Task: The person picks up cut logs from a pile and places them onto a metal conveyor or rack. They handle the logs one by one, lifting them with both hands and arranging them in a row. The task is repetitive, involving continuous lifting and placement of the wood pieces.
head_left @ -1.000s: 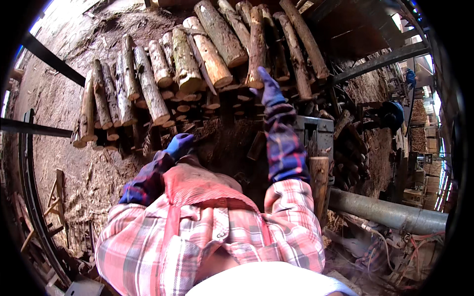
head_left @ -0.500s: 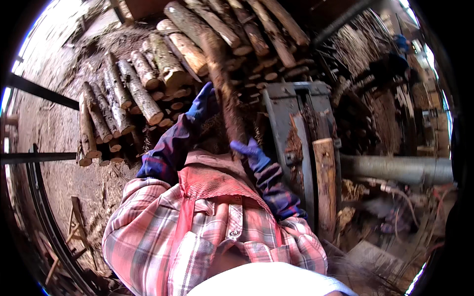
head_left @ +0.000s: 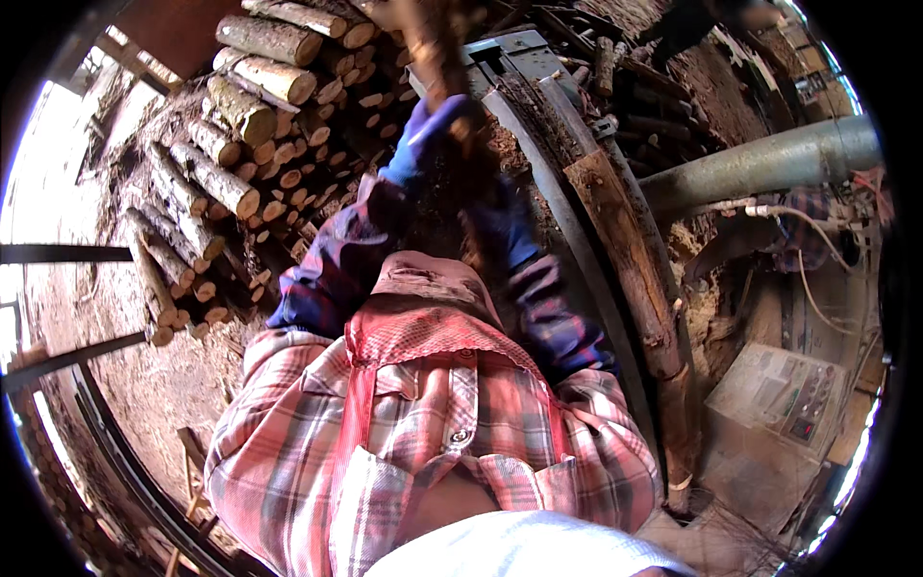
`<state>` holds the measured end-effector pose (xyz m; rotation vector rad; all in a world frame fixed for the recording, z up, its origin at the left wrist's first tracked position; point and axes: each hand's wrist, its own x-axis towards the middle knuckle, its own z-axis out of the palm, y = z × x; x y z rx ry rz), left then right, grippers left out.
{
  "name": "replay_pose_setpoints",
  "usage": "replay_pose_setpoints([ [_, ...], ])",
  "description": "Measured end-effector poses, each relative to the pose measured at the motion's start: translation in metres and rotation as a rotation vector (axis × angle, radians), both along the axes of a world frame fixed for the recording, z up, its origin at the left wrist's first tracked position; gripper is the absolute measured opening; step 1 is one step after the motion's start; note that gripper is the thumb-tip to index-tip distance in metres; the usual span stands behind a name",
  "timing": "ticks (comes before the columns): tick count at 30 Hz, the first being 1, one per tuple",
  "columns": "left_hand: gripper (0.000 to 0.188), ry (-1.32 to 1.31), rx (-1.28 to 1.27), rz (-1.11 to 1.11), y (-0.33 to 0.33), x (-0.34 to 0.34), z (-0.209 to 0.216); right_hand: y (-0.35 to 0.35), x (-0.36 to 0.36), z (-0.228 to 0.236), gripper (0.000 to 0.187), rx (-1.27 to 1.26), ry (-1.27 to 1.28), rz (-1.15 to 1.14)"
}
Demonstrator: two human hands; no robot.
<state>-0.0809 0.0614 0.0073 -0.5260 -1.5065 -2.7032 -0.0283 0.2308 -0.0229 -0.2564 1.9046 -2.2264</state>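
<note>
A bark-covered log [head_left: 433,53] stands tilted in front of me, its upper end running toward the top edge of the view. My left hand [head_left: 423,144], in a blue-purple glove, is closed around it. Lower down, my right hand [head_left: 502,231] grips near the log's near end; shadow and blur hide most of its fingers. Just right of that hand runs a grey metal trough [head_left: 567,216], where a split-faced log [head_left: 625,245] lies lengthwise. Another log [head_left: 678,423] sits behind it, nearer to me.
Stacked logs [head_left: 240,125] fill the left and far left. A thick grey pipe [head_left: 760,168] meets the trough from the right. Below it are a pale hose [head_left: 812,231] and a dusty control box [head_left: 784,394]. Another person's plaid sleeve [head_left: 806,221] shows beside the pipe.
My left hand, open beside the log before, has closed around it. The log has moved toward the top of the view. The view has turned, and the trough's split-faced log appears farther along.
</note>
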Motion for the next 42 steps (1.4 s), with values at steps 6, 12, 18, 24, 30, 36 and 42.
replay_pose_setpoints([
  [6,0.048,-0.118,-0.187,0.133,0.037,0.007,0.046,0.099,-0.104,0.069,0.066,0.226,0.508,-0.07],
  [12,0.033,-0.28,-0.153,0.128,0.022,0.023,0.0,0.149,-0.164,0.007,0.078,0.94,0.248,-0.086],
  [18,0.026,-0.382,-0.198,0.245,-0.022,0.036,-0.041,0.194,-0.147,-0.065,0.106,1.328,-0.017,-0.01],
  [24,0.027,-0.675,-0.204,0.141,-0.081,0.043,-0.108,0.191,-0.074,-0.02,0.098,1.243,-0.033,-0.117],
  [30,0.023,-0.736,-0.198,0.063,-0.141,0.027,-0.174,0.125,0.01,0.074,0.082,1.648,-0.058,0.24],
  [36,0.025,-0.891,0.005,0.059,-0.166,-0.049,-0.182,-0.048,-0.179,0.107,0.063,0.955,0.473,0.333],
  [42,0.027,-0.651,-0.265,0.156,-0.242,-0.057,-0.161,-0.173,-0.424,0.018,0.103,1.664,0.41,-0.062],
])
